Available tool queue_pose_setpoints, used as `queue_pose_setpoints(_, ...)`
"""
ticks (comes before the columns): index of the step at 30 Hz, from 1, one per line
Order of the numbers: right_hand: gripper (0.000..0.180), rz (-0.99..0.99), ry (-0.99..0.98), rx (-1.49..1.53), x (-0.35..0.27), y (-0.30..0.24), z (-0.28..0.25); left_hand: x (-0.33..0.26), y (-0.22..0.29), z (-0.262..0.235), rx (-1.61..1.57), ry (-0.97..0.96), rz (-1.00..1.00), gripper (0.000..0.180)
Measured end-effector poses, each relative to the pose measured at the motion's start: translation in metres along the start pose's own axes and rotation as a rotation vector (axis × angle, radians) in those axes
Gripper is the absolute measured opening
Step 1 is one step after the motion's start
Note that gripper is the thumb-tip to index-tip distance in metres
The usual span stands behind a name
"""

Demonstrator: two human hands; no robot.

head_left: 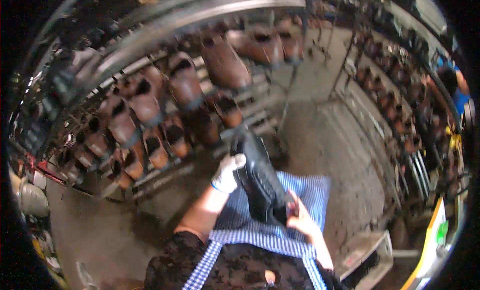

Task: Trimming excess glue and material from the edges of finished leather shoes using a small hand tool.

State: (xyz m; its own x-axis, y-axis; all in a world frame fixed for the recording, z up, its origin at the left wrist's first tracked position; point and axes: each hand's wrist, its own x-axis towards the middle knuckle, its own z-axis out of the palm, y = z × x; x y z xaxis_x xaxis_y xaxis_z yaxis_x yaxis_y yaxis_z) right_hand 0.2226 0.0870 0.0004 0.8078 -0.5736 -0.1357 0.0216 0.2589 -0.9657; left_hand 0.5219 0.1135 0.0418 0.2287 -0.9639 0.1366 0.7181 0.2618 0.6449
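Observation:
A black lace-up shoe [257, 172] is held up before my body, its toe pointing away from me and its heel end near my apron. My left hand [229, 173], in a white glove, grips the shoe's left side near the forefoot, the thumb over its edge. My bare right hand [299, 215] is closed on the right side by the ankle opening and tongue. The fingers beneath the shoe are hidden. Under it spreads my blue-and-white checked apron [312, 192].
A rack with brown shoes [185, 85] in several rows stands ahead and to the left. Another shoe rack [395, 100] runs along the right, with a person in blue [460, 95] behind it. A pale box [367, 257] sits at the lower right.

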Motion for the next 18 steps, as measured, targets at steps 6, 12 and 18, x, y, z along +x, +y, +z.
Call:
queue_pose_setpoints(6, 0.134, 0.056, -0.167, 0.253, -0.004, -0.022, 0.008, 0.004, 0.024, 0.028, -0.011, -0.162, -0.195, 0.083)
queue_pose_setpoints(12, 0.105, 0.117, -0.366, 0.115, -0.006, 0.015, 0.023, -0.032, 0.031, 0.053, 0.147, 0.2, -0.098, 0.049)
queue_pose_setpoints(18, 0.114, -0.082, -0.203, 0.315, 0.013, -0.012, 0.032, -0.018, 0.03, 0.028, -0.089, 0.419, -0.025, 0.045)
